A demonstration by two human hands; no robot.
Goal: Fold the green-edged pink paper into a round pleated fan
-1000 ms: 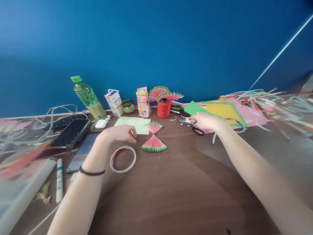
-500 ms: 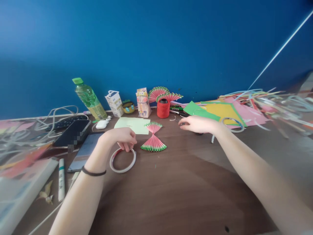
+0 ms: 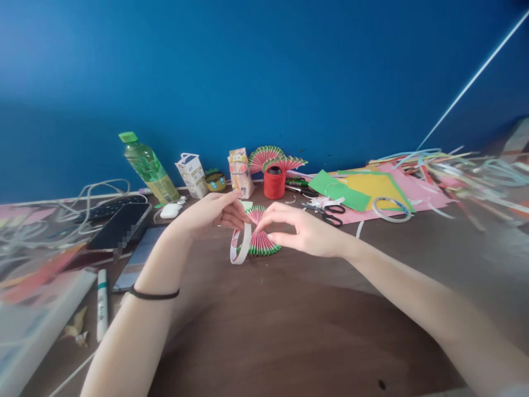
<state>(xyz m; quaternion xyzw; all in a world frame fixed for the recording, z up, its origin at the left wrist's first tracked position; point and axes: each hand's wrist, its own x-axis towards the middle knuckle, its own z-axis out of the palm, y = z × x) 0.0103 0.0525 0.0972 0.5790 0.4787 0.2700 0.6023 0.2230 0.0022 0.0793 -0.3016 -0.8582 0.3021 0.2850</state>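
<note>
Nearest on the brown desk [image 3: 289, 342], at the left edge, lies a white marker [image 3: 101, 303] with a teal band, and beyond it a dark phone [image 3: 119, 226].

Mid-desk, the two hands meet. The left hand [image 3: 206, 212], a black band around its wrist, has its fingertips closed on the top of a tape ring [image 3: 241, 251]. The ring is thin and white, with a red inner edge. It is lifted off the desk and hangs upright, seen nearly edge-on. The right hand [image 3: 306, 234] has thumb and forefinger drawn close together just beside the ring's top; whether they grip anything cannot be told.

Right behind the ring lies a pleated paper fan [image 3: 264, 245], pink with a green rim.

Farther back are black-handled scissors [image 3: 330, 212], a red spool [image 3: 274, 183], a green-capped bottle [image 3: 146, 165], and sheets of green, yellow and pink paper [image 3: 372, 187] against the blue wall [image 3: 264, 71].
</note>
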